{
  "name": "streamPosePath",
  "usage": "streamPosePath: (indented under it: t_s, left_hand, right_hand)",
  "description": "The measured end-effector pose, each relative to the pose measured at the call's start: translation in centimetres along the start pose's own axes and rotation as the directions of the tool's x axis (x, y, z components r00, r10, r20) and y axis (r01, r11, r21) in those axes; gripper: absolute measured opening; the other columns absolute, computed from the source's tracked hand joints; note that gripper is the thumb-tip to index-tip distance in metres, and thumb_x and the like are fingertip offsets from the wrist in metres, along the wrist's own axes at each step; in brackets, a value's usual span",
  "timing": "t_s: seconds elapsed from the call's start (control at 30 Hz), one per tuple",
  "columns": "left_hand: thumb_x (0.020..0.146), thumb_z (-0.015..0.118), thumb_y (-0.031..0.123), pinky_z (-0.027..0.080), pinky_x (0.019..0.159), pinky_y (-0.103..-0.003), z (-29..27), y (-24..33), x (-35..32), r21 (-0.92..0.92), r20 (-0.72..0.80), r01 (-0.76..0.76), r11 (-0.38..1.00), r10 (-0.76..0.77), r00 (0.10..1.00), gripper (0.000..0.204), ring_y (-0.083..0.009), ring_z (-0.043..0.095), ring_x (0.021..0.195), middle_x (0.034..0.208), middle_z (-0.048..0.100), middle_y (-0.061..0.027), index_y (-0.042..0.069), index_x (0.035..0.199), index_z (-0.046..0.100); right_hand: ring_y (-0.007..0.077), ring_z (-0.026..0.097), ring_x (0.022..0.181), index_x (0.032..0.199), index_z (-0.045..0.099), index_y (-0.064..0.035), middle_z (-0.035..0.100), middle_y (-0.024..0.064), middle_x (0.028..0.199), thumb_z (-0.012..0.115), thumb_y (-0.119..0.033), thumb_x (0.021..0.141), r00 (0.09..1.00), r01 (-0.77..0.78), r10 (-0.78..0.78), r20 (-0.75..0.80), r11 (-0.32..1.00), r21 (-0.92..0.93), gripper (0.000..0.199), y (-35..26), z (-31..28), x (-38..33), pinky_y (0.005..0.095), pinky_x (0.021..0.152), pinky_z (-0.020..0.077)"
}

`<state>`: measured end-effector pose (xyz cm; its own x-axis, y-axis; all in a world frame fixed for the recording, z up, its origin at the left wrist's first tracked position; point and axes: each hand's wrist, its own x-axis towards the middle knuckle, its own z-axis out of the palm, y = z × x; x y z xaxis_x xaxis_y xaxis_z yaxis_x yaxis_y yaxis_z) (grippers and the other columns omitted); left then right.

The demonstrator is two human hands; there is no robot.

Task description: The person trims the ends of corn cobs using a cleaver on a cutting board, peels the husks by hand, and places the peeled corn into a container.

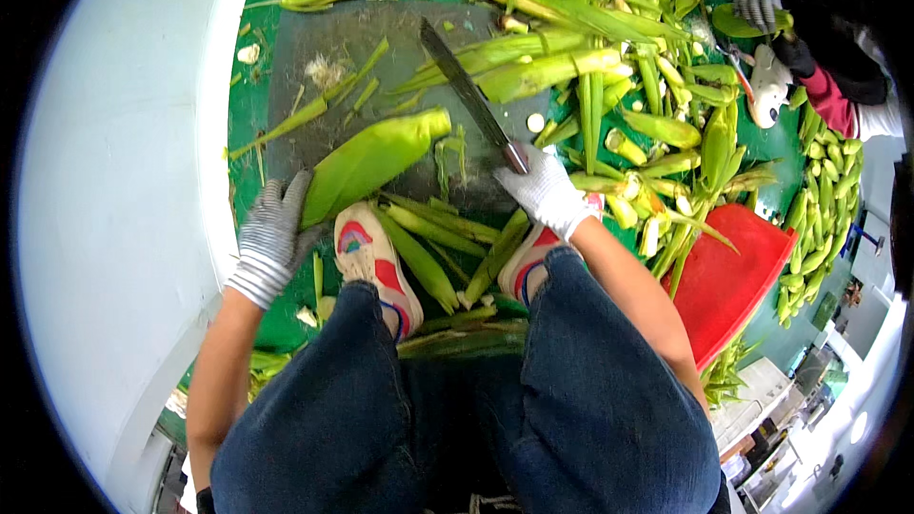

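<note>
My left hand point(274, 231), in a striped grey-white glove, is closed round the lower left end of an ear of corn point(371, 160) in its green husk. The ear lies slanted over a dark grey board point(319, 48), its cut stem end toward the upper right. My gloved right hand point(545, 186) grips the brown handle of a long knife point(466, 88). The dark blade points up and left above the board, apart from the ear. Loose husk leaves point(314, 114) and pale silk point(326, 70) lie on the board.
My shoes point(367, 262) stand on the near side of the board among husks. Stripped husks and stem ends point(657, 128) cover the green floor to the right, by a red plastic bin point(728, 276). Farther right are piled ears point(824, 200) and another person's gloved hand point(757, 0). A white wall point(124, 181) borders the left.
</note>
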<state>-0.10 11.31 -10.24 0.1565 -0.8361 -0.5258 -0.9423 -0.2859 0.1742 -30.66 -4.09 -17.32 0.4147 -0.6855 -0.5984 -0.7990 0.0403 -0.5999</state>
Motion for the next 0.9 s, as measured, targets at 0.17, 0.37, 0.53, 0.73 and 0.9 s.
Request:
streamPosePath:
  t_s: [0.17, 0.37, 0.53, 0.73, 0.9]
  left_hand:
    - [0.069, 0.066, 0.013, 0.03, 0.099, -0.045, -5.1, -3.2, 7.6, 0.578, -0.194, -0.32, 0.751, 0.507, 0.84, 0.054, -0.0323, 0.045, 0.11, 0.119, 0.046, -0.0154, 0.016, 0.121, 0.049]
    - [0.066, 0.069, 0.049, 0.028, 0.105, -0.042, 1.5, 5.6, 11.1, -0.514, 0.104, 0.478, 0.713, -0.501, 0.859, 0.105, -0.0446, 0.026, 0.128, 0.136, 0.021, -0.0351, 0.007, 0.141, 0.009]
    - [0.063, 0.07, 0.027, 0.042, 0.093, -0.044, -0.8, 5.4, 9.6, -0.218, 0.122, 0.163, 0.962, -0.139, 0.983, 0.096, -0.0396, 0.049, 0.11, 0.123, 0.042, -0.0278, 0.018, 0.141, 0.014]
    - [0.065, 0.072, 0.029, 0.043, 0.092, -0.044, -1.7, 5.6, 7.9, 0.033, 0.234, 0.018, 0.999, -0.025, 0.972, 0.091, -0.0383, 0.05, 0.109, 0.123, 0.044, -0.0236, 0.02, 0.14, 0.02]
    - [0.065, 0.073, 0.029, 0.042, 0.092, -0.044, -2.0, 5.4, 9.4, 0.066, 0.283, 0.022, 0.998, -0.04, 0.958, 0.091, -0.0381, 0.05, 0.109, 0.123, 0.044, -0.0215, 0.022, 0.14, 0.021]
  right_hand:
    - [0.035, 0.061, 0.078, 0.098, 0.056, -0.0006, 0.061, 0.0225, 0.081, 0.065, -0.029, 0.074, 0.987, -0.107, 0.115, -0.113, 0.991, 0.075, 0.038, -0.4, -0.8, -1.5, 0.0383, 0.07, 0.0473]
    - [0.0368, 0.062, 0.081, 0.106, 0.051, 0.0006, 0.062, 0.0246, 0.086, 0.064, -0.028, 0.076, 0.993, -0.054, 0.048, -0.105, 0.997, -0.053, 0.043, -1.1, 0.0, -2.4, 0.0379, 0.071, 0.0494]
    - [0.0372, 0.061, 0.074, 0.097, 0.05, 0.001, 0.06, 0.0243, 0.077, 0.065, -0.026, 0.078, 0.948, 0.212, -0.182, -0.262, 0.973, 0.091, 0.036, -0.9, -1.1, -3.6, 0.0373, 0.063, 0.0485]
    - [0.0277, 0.053, 0.06, 0.093, 0.052, 0.0029, 0.055, 0.0206, 0.069, 0.064, -0.023, 0.079, 0.977, 0.179, -0.167, -0.134, 0.98, 0.088, 0.032, -2.9, 0.0, -0.6, 0.034, 0.062, 0.0455]
    - [0.0273, 0.059, 0.067, 0.095, 0.054, 0.0033, 0.06, 0.0192, 0.073, 0.065, -0.024, 0.079, 0.962, 0.239, -0.226, -0.151, 0.969, 0.068, 0.033, -3.4, -0.2, 0.6, 0.0363, 0.062, 0.0464]
